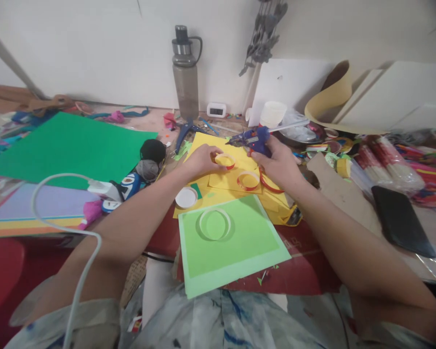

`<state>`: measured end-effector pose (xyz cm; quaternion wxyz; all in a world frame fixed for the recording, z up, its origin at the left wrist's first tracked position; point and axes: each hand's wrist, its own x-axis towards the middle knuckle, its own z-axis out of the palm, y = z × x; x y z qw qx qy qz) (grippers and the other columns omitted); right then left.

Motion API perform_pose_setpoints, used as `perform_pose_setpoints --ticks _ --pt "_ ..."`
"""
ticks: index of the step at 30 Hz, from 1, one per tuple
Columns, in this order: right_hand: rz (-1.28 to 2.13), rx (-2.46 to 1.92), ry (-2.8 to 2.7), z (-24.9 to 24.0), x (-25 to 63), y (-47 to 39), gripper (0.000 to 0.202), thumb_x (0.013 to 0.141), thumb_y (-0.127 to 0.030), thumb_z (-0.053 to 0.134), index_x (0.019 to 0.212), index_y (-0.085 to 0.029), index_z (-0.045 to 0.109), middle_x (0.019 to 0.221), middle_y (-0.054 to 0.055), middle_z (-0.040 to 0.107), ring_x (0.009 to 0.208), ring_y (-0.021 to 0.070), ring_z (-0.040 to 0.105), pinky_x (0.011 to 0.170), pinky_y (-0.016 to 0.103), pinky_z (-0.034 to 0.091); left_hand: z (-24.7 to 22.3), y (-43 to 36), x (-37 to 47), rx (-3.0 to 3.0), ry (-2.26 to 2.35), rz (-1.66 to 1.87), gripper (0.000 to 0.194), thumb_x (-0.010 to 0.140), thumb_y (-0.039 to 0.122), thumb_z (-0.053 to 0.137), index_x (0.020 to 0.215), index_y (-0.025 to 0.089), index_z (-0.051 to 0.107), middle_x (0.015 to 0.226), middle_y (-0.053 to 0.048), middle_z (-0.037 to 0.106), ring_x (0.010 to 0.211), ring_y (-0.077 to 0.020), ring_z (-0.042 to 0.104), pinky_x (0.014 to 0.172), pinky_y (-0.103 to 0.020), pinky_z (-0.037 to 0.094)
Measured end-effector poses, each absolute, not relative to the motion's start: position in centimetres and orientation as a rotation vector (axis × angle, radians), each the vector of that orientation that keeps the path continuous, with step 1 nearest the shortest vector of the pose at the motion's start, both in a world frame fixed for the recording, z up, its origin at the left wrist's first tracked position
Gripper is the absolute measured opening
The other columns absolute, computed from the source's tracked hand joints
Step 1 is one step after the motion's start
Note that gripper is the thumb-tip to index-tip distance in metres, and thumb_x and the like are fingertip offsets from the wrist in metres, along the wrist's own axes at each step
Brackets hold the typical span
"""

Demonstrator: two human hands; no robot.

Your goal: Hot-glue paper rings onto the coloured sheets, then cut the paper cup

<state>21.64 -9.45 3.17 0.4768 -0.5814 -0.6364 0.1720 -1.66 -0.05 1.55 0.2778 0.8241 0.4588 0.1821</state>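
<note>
Far middle: grey bottle, lidded. Far right: white cup, beside crumpled plastic. Contents of both cannot be told. Thin ring, red outside, pale inside, pinched by left hand over yellow paper, mid-scene. Right hand grasps blue glue gun, nozzle pointing left, white stick protruding behind.

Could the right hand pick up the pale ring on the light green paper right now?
Probably not easily: the right hand grips the glue gun, so it likely needs freeing first. Nothing covers the pale ring.
</note>
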Motion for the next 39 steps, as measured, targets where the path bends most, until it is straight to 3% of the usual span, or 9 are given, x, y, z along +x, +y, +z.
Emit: perform_pose_setpoints --ticks 5,15,24,31,39 --pt "0.195 -1.542 -1.719 2.9 21.5 -10.0 0.041 0.086 -0.031 0.069 0.126 -0.023 0.073 0.115 0.013 0.079 0.113 0.0385 0.07 0.108 0.06 0.052 0.9 0.4 -1.6 2.207 1.179 0.555 0.045 0.069 0.044 0.092 0.107 0.023 0.083 0.098 -0.004 0.076 0.089 -0.0223 0.067 0.073 -0.031 0.048" --pt "0.131 -1.612 -1.753 2.7 22.0 -10.5 0.039 0.088 -0.033 0.067 0.124 -0.021 0.071 0.114 0.017 0.078 0.117 0.0434 0.068 0.11 0.064 0.05 0.7 0.6 -1.3 2.219 1.21 0.536 0.052 0.068 0.046 0.092 0.114 0.022 0.083 0.102 -0.006 0.076 0.094 -0.0238 0.067 0.077 -0.032 0.049" --pt "0.123 -1.612 -1.674 3.1 22.5 -10.6 0.043 0.088 -0.035 0.067 0.128 -0.019 0.071 0.12 0.017 0.079 0.115 0.0397 0.071 0.102 0.057 0.057 0.9 0.4 -1.1 2.257 1.264 0.493 0.062 0.071 0.046 0.093 0.125 0.019 0.08 0.109 -0.008 0.076 0.098 -0.0251 0.07 0.083 -0.033 0.052" --pt "0.078 -1.629 -1.73 3.2 22.6 -10.6 0.042 0.09 -0.036 0.064 0.128 -0.019 0.071 0.117 0.017 0.08 0.109 0.0383 0.073 0.099 0.056 0.058 1.4 0.2 -0.9 2.341 1.258 0.438 0.067 0.072 0.05 0.092 0.132 0.023 0.079 0.114 -0.008 0.08 0.106 -0.0281 0.072 0.093 -0.037 0.054" --pt "0.119 -1.607 -1.71 3.2 22.6 -10.6 0.047 0.091 -0.037 0.063 0.133 -0.018 0.069 0.125 0.017 0.079 0.116 0.0389 0.072 0.104 0.058 0.056 2.2 -0.7 -0.3 2.411 1.266 0.385 0.066 0.074 0.054 0.09 0.131 0.022 0.079 0.123 -0.011 0.078 0.12 -0.035 0.066 0.104 -0.045 0.05"
